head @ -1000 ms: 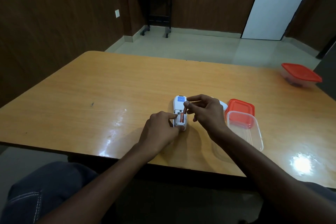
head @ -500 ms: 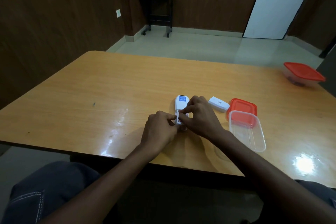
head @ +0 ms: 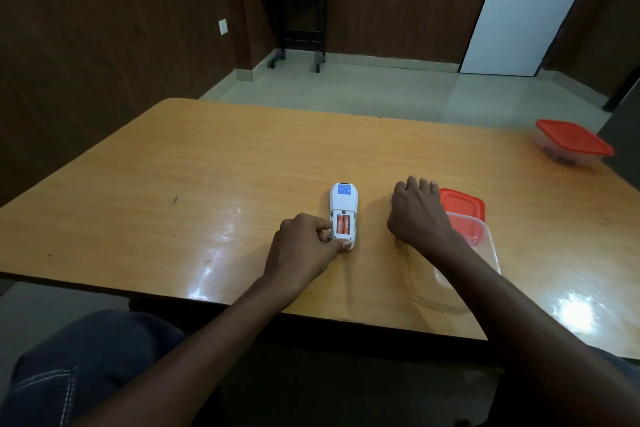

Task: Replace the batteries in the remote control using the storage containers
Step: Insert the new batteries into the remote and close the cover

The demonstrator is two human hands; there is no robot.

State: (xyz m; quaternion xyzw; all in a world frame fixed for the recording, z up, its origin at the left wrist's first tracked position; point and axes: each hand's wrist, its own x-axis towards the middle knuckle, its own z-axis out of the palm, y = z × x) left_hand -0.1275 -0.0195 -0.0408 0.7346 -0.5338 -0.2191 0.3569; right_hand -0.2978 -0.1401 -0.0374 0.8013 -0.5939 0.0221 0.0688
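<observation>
Remote (head: pixel 343 204) face-down, two batteries (head: pixel 343 224) showing, left hand (head: pixel 304 250) pinching its near end, right hand (head: pixel 417 215) apart, grip hidden.

One head-worn wide-angle view looks forward and down from close above the near edge of the table (head: pixel 173 163). Forearms enter from the bottom of the frame; floor, wall panels and a door (head: pixel 519 7) fill the top.

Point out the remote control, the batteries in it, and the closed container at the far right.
remote control (head: pixel 343 199): head view, white back near the blue label.
batteries (head: pixel 343 224): head view, between the two orange cells.
closed container (head: pixel 571 140): head view, red lid.
</observation>
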